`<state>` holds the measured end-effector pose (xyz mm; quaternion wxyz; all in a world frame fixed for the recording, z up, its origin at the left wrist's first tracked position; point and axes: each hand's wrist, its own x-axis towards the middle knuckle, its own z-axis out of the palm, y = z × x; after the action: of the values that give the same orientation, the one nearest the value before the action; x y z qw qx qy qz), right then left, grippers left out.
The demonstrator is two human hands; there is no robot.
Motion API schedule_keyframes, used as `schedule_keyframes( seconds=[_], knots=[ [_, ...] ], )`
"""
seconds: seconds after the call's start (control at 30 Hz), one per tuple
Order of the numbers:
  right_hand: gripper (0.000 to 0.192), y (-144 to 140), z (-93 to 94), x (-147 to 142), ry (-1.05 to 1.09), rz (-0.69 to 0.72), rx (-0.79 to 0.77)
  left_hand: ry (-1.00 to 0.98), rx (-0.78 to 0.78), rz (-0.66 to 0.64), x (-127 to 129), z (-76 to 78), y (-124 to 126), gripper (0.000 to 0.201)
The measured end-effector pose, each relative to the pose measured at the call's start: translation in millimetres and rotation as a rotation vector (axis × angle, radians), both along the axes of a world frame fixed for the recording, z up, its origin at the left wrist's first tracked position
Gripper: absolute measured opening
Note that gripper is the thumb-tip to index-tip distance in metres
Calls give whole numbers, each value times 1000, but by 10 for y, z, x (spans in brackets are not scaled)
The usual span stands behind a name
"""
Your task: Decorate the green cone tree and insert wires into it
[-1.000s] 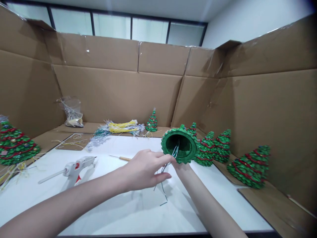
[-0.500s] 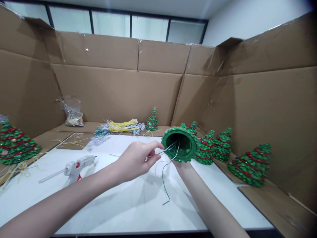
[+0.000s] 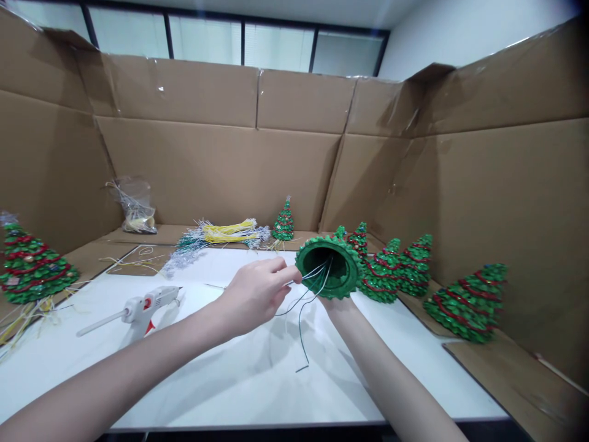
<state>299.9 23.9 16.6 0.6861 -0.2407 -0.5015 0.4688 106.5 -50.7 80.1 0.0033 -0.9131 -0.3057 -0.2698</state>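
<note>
Left hand point(image 3: 255, 294) pinching wires point(image 3: 301, 307), right hand point(image 3: 335, 302) (mostly hidden) gripping one hollow tree point(image 3: 327, 267)

Brown cardboard walls point(image 3: 221, 172) stand around a white table point(image 3: 230, 380) on three sides. Above them a row of windows point(image 3: 207, 46) with dark frames gives daylight, beside a white wall point(image 3: 455, 31).

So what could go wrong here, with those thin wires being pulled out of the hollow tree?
The left hand pinches thin wires running into the hollow tree; a hard tug might snap them or pull them loose. The right hand shows only just under the tree, so the tree could slip. The dangling wire end could snag on the table.
</note>
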Motion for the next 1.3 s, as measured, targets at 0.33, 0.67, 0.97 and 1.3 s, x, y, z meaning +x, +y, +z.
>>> schedule_keyframes(
  seconds=[0.33, 0.67, 0.97, 1.3],
  knots=[
    [40, -97, 71, -127, 686, 179, -198, 72, 160, 55, 167, -58, 9, 20],
    [32, -172, 182, -175, 697, 20, -198, 207, 345, 200, 200, -174, 37, 14],
    [35, -304, 278, -329, 681, -13, -178, 235, 380, 253, 173, -376, 91, 15],
    [37, -338, 285, -404, 652, 25, -210, 265, 323, 267, 205, -453, 189, 14]
  ],
)
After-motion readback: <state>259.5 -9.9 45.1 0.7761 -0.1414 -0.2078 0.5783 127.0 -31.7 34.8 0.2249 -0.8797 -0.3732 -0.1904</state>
